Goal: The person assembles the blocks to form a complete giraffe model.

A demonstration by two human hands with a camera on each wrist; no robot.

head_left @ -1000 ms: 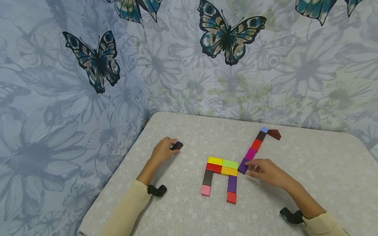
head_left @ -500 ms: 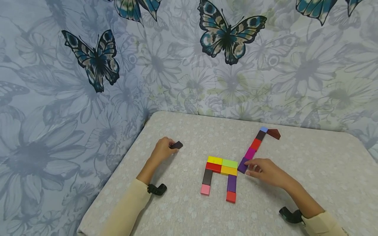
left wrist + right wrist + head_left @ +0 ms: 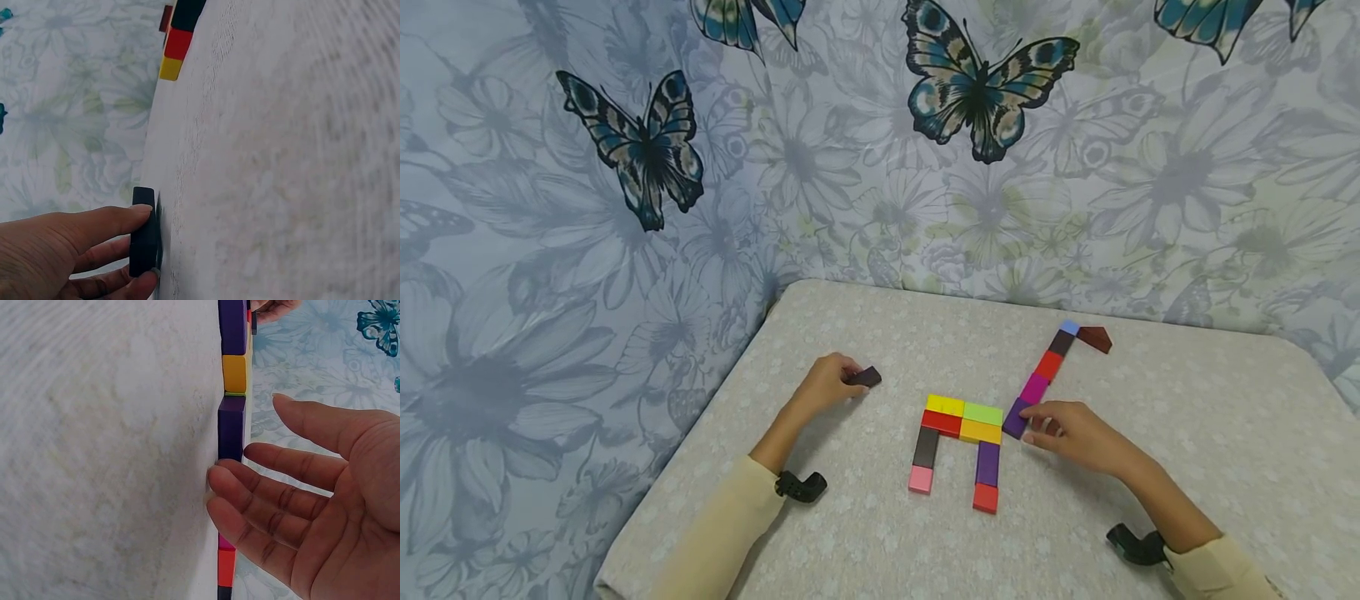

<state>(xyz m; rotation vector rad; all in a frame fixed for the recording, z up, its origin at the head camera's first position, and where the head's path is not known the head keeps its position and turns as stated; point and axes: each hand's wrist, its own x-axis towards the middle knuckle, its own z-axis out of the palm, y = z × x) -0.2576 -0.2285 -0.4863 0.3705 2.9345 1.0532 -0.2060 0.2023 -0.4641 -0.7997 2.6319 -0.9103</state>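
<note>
My left hand (image 3: 830, 383) pinches a small dark block (image 3: 866, 377) by its left end, at the left of the laid-out blocks. In the left wrist view the thumb lies along one face of this dark block (image 3: 144, 231) and the fingers are on the other side, close over the tablecloth. My right hand (image 3: 1078, 433) rests with loosely bent fingers beside a purple block (image 3: 1014, 419). The right wrist view has its thumb held apart and its fingertips right at the purple block (image 3: 231, 428), with nothing in the palm.
Flat blocks form a figure: yellow (image 3: 945, 406), green (image 3: 982, 413), red and orange in the body, two legs ending in pink (image 3: 921, 479) and red (image 3: 986, 498). A slanted row rises to a light blue block (image 3: 1069, 327) and a brown wedge (image 3: 1095, 339) near the back table edge.
My left hand has shifted slightly to the right with the dark block, toward the figure. The right hand stays beside the purple block.
</note>
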